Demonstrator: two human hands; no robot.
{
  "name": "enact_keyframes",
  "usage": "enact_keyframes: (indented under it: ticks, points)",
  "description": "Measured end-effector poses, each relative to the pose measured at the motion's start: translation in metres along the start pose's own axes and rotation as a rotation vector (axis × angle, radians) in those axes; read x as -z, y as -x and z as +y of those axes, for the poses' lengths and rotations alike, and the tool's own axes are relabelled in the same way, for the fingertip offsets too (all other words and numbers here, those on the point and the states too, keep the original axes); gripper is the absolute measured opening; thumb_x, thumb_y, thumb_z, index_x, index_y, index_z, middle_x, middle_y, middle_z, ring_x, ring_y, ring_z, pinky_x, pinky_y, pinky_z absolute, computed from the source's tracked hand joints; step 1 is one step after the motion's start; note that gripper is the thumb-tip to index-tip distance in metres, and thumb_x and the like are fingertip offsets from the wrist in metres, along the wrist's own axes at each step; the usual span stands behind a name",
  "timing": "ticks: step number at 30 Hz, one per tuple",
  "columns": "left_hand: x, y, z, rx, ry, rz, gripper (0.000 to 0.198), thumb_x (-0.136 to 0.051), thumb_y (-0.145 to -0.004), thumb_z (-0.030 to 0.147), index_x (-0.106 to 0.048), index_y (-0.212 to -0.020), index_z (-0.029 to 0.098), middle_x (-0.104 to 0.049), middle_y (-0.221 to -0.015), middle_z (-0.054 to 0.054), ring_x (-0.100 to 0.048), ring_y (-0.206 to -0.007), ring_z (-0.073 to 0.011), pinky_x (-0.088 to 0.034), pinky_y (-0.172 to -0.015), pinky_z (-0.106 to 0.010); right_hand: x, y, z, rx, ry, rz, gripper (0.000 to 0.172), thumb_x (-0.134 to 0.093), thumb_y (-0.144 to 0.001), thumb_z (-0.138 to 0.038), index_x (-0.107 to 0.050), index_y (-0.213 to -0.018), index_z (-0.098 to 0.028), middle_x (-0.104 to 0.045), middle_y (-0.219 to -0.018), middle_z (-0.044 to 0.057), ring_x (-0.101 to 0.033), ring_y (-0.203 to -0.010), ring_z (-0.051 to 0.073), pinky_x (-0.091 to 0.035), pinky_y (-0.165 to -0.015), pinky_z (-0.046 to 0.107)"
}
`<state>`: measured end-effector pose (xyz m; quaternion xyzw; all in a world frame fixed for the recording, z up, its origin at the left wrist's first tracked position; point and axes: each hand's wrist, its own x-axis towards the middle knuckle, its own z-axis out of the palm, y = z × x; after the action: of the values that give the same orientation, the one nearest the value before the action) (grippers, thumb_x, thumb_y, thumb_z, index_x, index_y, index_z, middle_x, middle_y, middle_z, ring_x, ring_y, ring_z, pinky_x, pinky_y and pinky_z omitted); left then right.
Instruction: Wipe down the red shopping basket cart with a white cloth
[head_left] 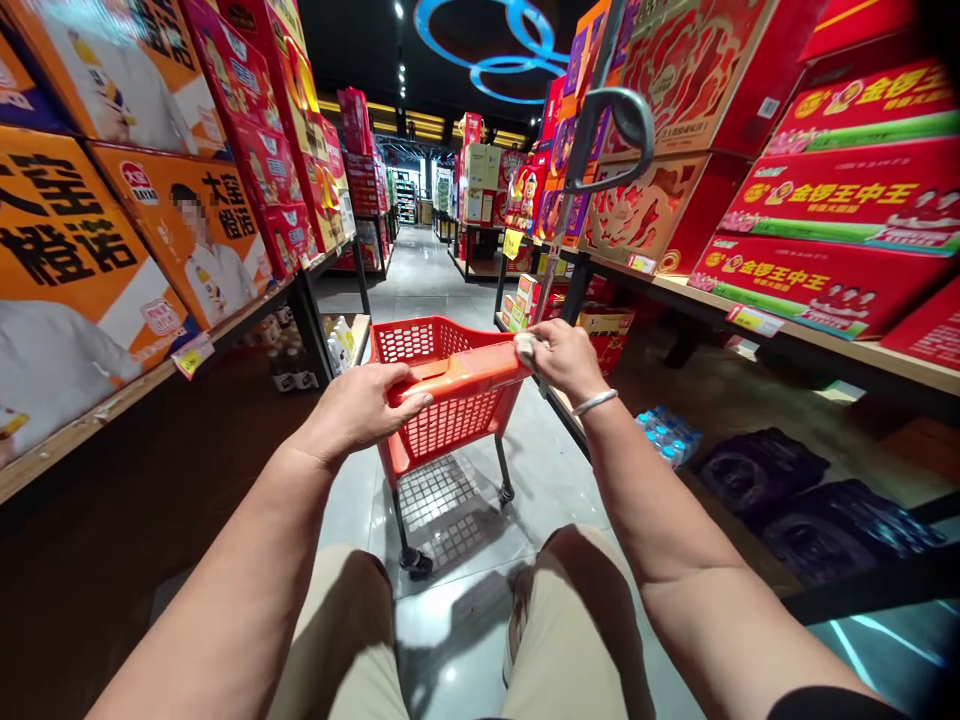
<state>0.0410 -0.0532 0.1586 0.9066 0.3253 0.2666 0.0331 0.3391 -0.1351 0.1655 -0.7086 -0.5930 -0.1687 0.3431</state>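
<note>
A red-orange plastic shopping cart (454, 430) stands in front of me, its basket walls full of holes and its dark legs on casters. My left hand (367, 405) is closed around the left end of its push handle (472, 372), thumb on the near side. On the handle's right end, my right hand (566, 358) is closed, with a silvery bangle (596, 402) on the wrist. A small pale piece shows by its fingers; I cannot make out what it is. A slim pole with a grey loop handle (622, 135) rises just beyond that hand; whether they touch is unclear.
Shelves with orange drink cartons (184, 230) line the left. On the right, a shelf holds red boxes (832, 195) and gold-patterned boxes (637, 210), above bottle packs (667, 435) down low. A grey tiled aisle (420, 262) runs ahead between further displays.
</note>
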Motion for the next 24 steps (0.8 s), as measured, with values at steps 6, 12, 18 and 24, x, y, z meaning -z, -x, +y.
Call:
enact_keyframes:
  ticks: [6, 12, 18, 24]
  points:
    - [-0.005, -0.003, 0.039, 0.033, -0.258, -0.041, 0.037, -0.055, -0.093, 0.050, -0.069, -0.115, 0.024, -0.077, -0.105, -0.009, -0.071, -0.089, -0.0300, -0.046, -0.068, -0.033, -0.013, 0.002, -0.088, 0.422, -0.070, -0.123, 0.019, -0.059, -0.092, -0.022, -0.075, -0.101, -0.024, -0.073, -0.106, 0.004, -0.061, -0.093, 0.021, -0.046, -0.089, 0.037]
    - [0.001, 0.003, 0.025, 0.092, -0.353, -0.116, 0.045, -0.044, -0.097, 0.060, -0.070, -0.121, 0.031, -0.077, -0.114, -0.005, -0.072, -0.096, -0.0299, -0.042, -0.064, -0.031, -0.017, 0.024, -0.037, 0.477, -0.117, 0.111, 0.020, -0.063, -0.095, -0.027, -0.072, -0.112, -0.025, -0.070, -0.121, 0.005, -0.059, -0.108, 0.023, -0.043, -0.098, 0.041]
    - [0.014, 0.006, 0.022, 0.142, -0.385, -0.164, 0.048, -0.041, -0.097, 0.061, -0.067, -0.131, 0.038, -0.077, -0.119, -0.001, -0.071, -0.104, -0.0293, -0.047, -0.072, -0.034, -0.027, 0.027, 0.038, 0.097, -0.154, 0.428, 0.023, -0.062, -0.088, -0.020, -0.071, -0.109, -0.024, -0.069, -0.116, 0.008, -0.060, -0.112, 0.026, -0.042, -0.103, 0.045]
    - [0.007, 0.002, 0.024, 0.123, -0.382, -0.131, 0.049, -0.039, -0.098, 0.059, -0.061, -0.139, 0.042, -0.074, -0.128, 0.002, -0.070, -0.112, -0.0288, -0.049, -0.077, -0.035, -0.052, 0.066, -0.043, 0.104, -0.327, 0.559, 0.028, -0.060, -0.089, -0.016, -0.069, -0.113, -0.026, -0.066, -0.113, 0.007, -0.060, -0.111, 0.024, -0.042, -0.108, 0.048]
